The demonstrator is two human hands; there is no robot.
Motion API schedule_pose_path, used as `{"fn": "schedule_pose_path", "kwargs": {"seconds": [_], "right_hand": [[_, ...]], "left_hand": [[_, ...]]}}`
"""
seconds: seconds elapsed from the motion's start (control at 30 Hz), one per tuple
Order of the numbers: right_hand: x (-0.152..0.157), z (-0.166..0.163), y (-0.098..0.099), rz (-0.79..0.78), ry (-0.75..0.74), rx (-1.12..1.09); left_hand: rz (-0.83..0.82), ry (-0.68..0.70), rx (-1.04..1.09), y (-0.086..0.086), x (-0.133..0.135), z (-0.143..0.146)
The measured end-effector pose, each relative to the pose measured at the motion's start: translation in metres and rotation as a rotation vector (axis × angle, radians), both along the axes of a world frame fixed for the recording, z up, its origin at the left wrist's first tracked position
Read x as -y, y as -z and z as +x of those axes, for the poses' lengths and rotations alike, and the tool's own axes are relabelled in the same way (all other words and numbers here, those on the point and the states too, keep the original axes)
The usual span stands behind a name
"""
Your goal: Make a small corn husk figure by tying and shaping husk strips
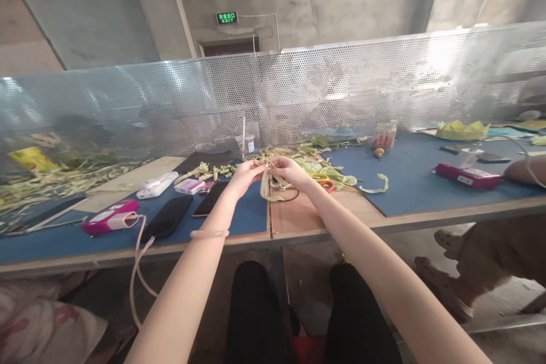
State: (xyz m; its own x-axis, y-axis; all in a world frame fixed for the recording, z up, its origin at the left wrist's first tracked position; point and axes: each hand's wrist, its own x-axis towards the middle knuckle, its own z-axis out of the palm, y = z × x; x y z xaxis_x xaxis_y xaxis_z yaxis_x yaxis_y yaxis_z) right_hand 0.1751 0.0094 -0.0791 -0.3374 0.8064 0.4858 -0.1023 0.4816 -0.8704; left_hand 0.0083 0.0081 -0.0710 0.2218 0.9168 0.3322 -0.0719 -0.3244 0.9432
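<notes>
Currently, left hand (249,174) and right hand (289,170) pinching pale-green ribbon-like leaf strips (265,187), frame centre, over tan wooden tabletop (294,217); judged part-worked, ends loose. Yellow-green curled leaf pieces (336,172) right of centre, seemingly unworked.

Soft, diffuse light covers the table (413,182), leaving only faint shadows on its blue top. The far wall (341,5) is a dull grey, its sign (226,18) glowing green. Strongest glare comes off the metal screen (298,85): a white patch towards the right, cooler streaks on the left. The arms (190,278) are bright, while the near trousers (256,313) sink to almost detail-less black. Wide-angle distortion stretches things at both sides, and the yellow packet (32,159) at far left is soft. Between left hand (248,176) and right hand (289,170), fine detail smears, possibly from motion.
</notes>
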Motion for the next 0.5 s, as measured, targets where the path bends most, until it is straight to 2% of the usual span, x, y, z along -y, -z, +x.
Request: {"fn": "schedule_pose_path", "kwargs": {"seconds": [0.27, 0.5], "right_hand": [[0.004, -0.001, -0.002, 0.088, 0.112, 0.155], [-0.017, -0.008, 0.016, 0.298, 0.251, 0.260]], "left_hand": [[-0.003, -0.016, -0.022, 0.001, -0.001, -0.001], [0.004, -0.074, -0.024, -0.002, 0.001, -0.001]]}}
